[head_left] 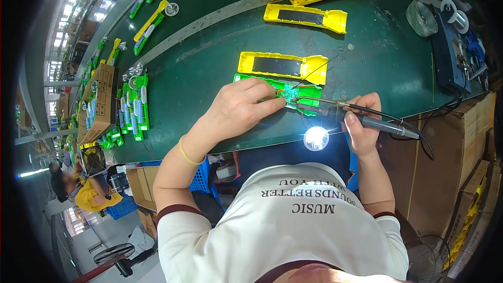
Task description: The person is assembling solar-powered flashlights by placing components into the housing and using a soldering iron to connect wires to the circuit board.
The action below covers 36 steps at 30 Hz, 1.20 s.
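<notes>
In my right hand (pixel 362 120) is a soldering iron (pixel 385 126) with a grey handle, its thin feed tube running along it. The iron's tip reaches a small circuit board (pixel 290 93) in an open green housing (pixel 310 93). My left hand (pixel 247 106) rests over the left part of this housing, fingers pinched at the board; what they pinch is hidden. Wires lie around the board. Near the table's front edge, a round lamp reflector (pixel 316 139) shines bright white. Just beyond the green housing lies a yellow housing half (pixel 283 66) with a dark panel.
More yellow housings (pixel 305 17) lie toward the back. Green housings with blue cells (pixel 135 106) pile up at left beside a cardboard box (pixel 98 104). A blue soldering station (pixel 451 52) with a solder reel (pixel 454 15) stands at right. Another person in yellow (pixel 94 195) sits far left.
</notes>
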Each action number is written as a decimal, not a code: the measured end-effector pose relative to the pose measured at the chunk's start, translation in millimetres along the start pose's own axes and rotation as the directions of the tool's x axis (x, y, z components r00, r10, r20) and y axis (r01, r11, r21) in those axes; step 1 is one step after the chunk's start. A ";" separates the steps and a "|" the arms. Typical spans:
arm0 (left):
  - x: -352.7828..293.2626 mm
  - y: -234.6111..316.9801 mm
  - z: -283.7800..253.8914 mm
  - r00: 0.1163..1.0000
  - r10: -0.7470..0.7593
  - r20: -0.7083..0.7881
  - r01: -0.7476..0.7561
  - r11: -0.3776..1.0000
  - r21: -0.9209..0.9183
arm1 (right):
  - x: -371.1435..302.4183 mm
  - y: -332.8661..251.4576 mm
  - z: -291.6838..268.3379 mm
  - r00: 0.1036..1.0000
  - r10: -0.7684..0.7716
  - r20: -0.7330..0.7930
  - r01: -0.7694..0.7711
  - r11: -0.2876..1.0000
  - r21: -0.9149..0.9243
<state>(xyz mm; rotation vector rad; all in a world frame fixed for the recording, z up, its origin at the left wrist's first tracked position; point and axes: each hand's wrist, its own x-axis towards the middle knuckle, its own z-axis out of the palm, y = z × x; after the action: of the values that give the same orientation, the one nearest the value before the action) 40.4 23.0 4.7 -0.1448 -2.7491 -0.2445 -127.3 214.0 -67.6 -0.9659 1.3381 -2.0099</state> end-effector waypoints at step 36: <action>40.2 13.1 38.0 0.937 -0.345 -0.048 0.324 0.914 -0.243 | 28.0 -11.1 -20.8 0.893 -0.034 -0.448 0.213 0.910 0.355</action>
<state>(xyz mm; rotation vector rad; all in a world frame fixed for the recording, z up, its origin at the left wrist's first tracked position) -8.6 45.8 -12.9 0.2763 -2.6325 -0.6495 -161.3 208.4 -55.1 -0.4375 1.0181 -2.5755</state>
